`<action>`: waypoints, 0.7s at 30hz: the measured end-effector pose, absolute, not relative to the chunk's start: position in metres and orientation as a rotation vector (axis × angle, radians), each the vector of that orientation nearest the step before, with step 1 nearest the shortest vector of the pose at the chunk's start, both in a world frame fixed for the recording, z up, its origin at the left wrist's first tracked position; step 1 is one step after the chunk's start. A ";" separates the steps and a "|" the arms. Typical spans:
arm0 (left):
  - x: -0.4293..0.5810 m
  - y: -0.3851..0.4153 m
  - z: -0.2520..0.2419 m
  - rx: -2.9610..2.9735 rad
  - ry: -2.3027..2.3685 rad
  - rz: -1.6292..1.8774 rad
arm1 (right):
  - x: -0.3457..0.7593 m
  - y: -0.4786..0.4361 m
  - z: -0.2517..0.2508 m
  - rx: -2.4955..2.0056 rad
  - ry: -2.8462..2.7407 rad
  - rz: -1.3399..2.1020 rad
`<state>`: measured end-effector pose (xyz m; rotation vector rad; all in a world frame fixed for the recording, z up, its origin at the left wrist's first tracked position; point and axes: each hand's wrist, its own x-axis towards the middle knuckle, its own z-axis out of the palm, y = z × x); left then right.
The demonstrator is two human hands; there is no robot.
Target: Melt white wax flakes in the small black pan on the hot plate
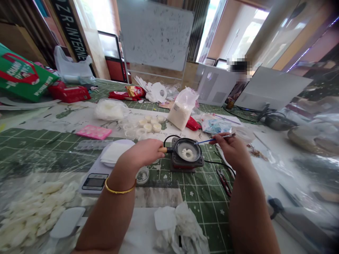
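Head view: your left hand (144,151) grips the handle (164,150) of a dark pan (200,152) at nine o'clock; your right hand (233,150) pinches a blue stick (204,141), tip at two o'clock. The pan sits on a burner (185,165), a white curved piece (184,154) inside.

Pan (200,151): black; handle (164,150), tan. Left of pan: scale (108,170), pale lilac; packet (94,132), pink, paler patches. Right of pan: brush (204,141), blue. Around pan: cloth (209,197), green, white grid, stars.
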<state>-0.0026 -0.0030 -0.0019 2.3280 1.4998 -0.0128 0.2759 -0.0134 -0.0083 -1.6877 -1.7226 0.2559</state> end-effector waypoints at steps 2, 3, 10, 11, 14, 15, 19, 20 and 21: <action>-0.003 -0.003 -0.002 2.324 1.502 -0.014 | 0.277 -0.014 -0.008 -1.713 -1.719 0.237; -0.002 -0.003 -0.002 2.321 1.502 -0.011 | 0.277 -0.015 -0.007 -1.730 -1.714 0.217; -0.003 -0.003 -0.004 2.310 1.507 -0.003 | 0.275 -0.027 0.002 -1.876 -1.760 0.122; -0.003 -0.003 -0.004 2.307 1.508 -0.003 | 0.275 -0.029 0.004 -1.881 -1.774 0.126; -0.003 -0.002 -0.005 2.298 1.513 -0.005 | 0.272 -0.038 0.008 -1.866 -1.832 0.161; -0.003 -0.002 -0.004 2.297 1.515 -0.006 | 0.271 -0.041 0.010 -1.850 -1.859 0.186; -0.001 -0.003 -0.003 2.305 1.522 -0.024 | 0.265 -0.046 0.013 -1.764 -1.930 0.279; -0.001 -0.003 -0.003 2.307 1.521 -0.026 | 0.264 -0.046 0.012 -1.763 -1.913 0.267; -0.001 -0.003 -0.003 2.309 1.519 -0.026 | 0.264 -0.044 0.012 -1.777 -1.884 0.238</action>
